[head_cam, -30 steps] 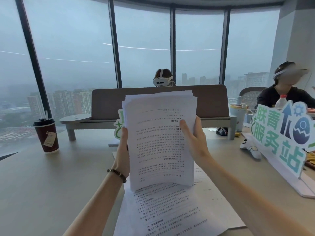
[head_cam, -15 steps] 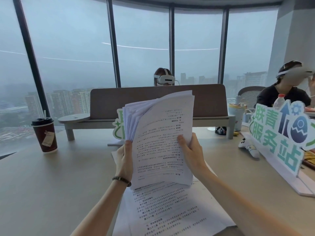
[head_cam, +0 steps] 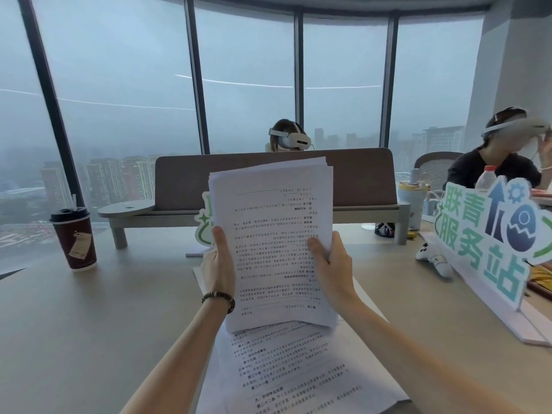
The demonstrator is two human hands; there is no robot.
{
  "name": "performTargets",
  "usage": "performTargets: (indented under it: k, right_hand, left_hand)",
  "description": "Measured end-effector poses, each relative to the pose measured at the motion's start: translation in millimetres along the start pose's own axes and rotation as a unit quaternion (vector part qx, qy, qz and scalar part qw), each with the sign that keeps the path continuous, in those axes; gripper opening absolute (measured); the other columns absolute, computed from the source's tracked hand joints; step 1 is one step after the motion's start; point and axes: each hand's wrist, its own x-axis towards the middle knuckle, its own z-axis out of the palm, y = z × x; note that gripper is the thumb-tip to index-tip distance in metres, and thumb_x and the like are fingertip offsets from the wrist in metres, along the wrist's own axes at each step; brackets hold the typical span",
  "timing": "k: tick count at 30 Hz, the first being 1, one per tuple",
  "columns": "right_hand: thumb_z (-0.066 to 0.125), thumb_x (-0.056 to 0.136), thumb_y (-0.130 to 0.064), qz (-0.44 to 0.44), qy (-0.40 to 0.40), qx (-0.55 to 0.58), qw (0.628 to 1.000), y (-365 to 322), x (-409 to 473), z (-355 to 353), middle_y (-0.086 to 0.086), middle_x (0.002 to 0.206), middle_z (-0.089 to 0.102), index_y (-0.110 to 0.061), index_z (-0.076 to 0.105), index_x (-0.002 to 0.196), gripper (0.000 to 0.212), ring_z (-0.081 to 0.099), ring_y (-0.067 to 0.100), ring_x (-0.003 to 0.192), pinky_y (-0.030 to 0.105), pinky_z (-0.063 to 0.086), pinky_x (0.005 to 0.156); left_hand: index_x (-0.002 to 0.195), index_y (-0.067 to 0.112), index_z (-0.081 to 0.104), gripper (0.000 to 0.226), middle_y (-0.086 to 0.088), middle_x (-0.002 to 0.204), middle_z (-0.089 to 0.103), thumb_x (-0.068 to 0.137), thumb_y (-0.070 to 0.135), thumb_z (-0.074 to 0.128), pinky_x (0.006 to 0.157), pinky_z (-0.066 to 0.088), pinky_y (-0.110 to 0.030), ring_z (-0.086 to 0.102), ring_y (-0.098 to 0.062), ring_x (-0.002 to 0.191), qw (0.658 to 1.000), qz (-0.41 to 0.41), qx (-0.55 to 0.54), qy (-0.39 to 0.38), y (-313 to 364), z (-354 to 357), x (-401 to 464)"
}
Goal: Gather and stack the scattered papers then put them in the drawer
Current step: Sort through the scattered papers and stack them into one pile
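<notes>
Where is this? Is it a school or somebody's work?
Probably an office high in a tall building. A long shared desk faces big windows over city towers, a divider screen splits the seats, and hands hold a stack of papers.

Bare forearms; dark beaded bracelet (head_cam: 218, 297), perhaps wooden, on left wrist.

Both hands, left hand (head_cam: 219, 264) and right hand (head_cam: 333, 265), grip an upright paper stack (head_cam: 273, 243) above loose sheets (head_cam: 286, 369) lying on the table (head_cam: 89, 324).
</notes>
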Motion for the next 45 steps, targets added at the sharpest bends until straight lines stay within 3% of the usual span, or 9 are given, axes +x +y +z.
performTargets:
  k: [3,7,10,20,26,30,35,39,45]
  right_hand:
    - [0.049,0.103,-0.038,0.001,0.014,-0.015,1.000,0.4,0.5,3.6,-0.004,0.106,0.069,-0.015,0.048,0.115,0.025,0.070,0.016,0.085,0.033,0.062,0.068]
    - [0.050,0.101,-0.044,-0.006,0.004,-0.004,1.000,9.2,-4.9,2.7,-0.009,0.105,0.070,-0.026,0.048,0.111,0.021,0.071,0.013,0.085,0.040,0.063,0.068]
    - [0.050,0.102,-0.040,-0.002,-0.017,0.021,1.000,15.1,-9.3,0.3,-0.010,0.109,0.069,-0.028,0.046,0.111,0.015,0.070,0.011,0.089,0.041,0.063,0.071]
    - [0.053,0.103,-0.027,0.093,-0.071,0.035,0.992,-17.5,8.7,-10.7,-0.002,0.106,0.071,-0.018,0.050,0.115,0.015,0.073,0.014,0.087,0.027,0.061,0.066]
    - [0.034,0.105,-0.049,0.226,-0.186,-0.072,0.954,-12.5,12.1,-21.0,-0.002,0.106,0.068,-0.017,0.059,0.122,0.043,0.067,0.017,0.091,0.037,0.057,0.078]
    - [0.018,0.099,-0.066,0.158,-0.234,-0.446,0.849,16.3,18.4,-41.8,0.009,0.132,0.063,-0.023,0.057,0.138,0.069,0.058,0.029,0.119,0.041,0.044,0.103]
    - [0.029,0.093,-0.073,0.164,-0.332,-0.559,0.742,44.9,16.2,-46.8,0.009,0.128,0.062,-0.014,0.060,0.130,0.077,0.058,0.028,0.115,0.040,0.048,0.098]
    - [0.032,0.086,-0.078,0.144,-0.326,-0.574,0.737,48.7,7.8,-38.6,0.009,0.131,0.053,-0.024,0.054,0.132,0.074,0.053,0.031,0.118,0.044,0.045,0.100]
    - [0.040,0.093,-0.069,0.107,-0.287,-0.513,0.802,51.8,6.6,-32.0,0.012,0.129,0.057,-0.016,0.052,0.124,0.062,0.054,0.032,0.112,0.036,0.044,0.082]
  left_hand:
    - [0.069,-0.005,0.059,0.105,-0.008,0.056,0.055,0.066,0.096,0.029,0.055,0.040,-0.036,0.050,-0.024,0.055,1.000,0.012,-0.008,-0.020,-6.1,-2.2,-1.1]
    - [0.096,0.016,0.074,0.024,-0.003,0.091,0.077,0.081,0.035,0.076,0.070,0.060,-0.035,0.073,-0.023,0.087,0.988,0.002,-0.052,-0.143,-3.3,-7.7,-1.8]
    - [0.107,0.011,0.072,0.026,-0.008,0.102,0.076,0.082,0.015,0.075,0.081,0.059,-0.042,0.071,-0.029,0.097,0.972,-0.063,-0.093,-0.206,-6.1,-17.7,3.4]
    - [0.115,0.017,0.068,0.025,-0.004,0.108,0.074,0.093,0.028,0.062,0.082,0.059,-0.041,0.072,-0.022,0.096,0.959,-0.010,0.021,-0.282,13.7,-26.2,7.9]
    - [0.106,0.007,0.070,0.022,-0.014,0.098,0.076,0.090,0.022,0.067,0.065,0.061,-0.040,0.074,-0.033,0.083,0.944,-0.193,-0.004,-0.267,-10.5,-41.8,13.3]
    - [0.117,0.002,0.064,0.028,-0.017,0.103,0.073,0.093,0.015,0.062,0.067,0.062,-0.040,0.071,-0.033,0.083,0.911,-0.306,0.003,-0.278,-44.0,-64.6,27.1]
    - [0.115,0.000,0.063,0.026,-0.019,0.105,0.070,0.092,0.012,0.064,0.064,0.061,-0.043,0.068,-0.035,0.085,0.900,-0.351,0.040,-0.254,-68.9,-68.3,27.2]
    - [0.117,-0.001,0.064,0.033,-0.021,0.110,0.070,0.089,0.015,0.069,0.081,0.058,-0.049,0.068,-0.040,0.097,0.916,-0.323,0.052,-0.232,-72.2,-57.5,26.4]
    - [0.115,0.000,0.066,0.033,-0.019,0.102,0.073,0.089,0.020,0.069,0.070,0.060,-0.043,0.071,-0.035,0.085,0.920,-0.304,0.053,-0.240,-70.9,-45.8,21.5]
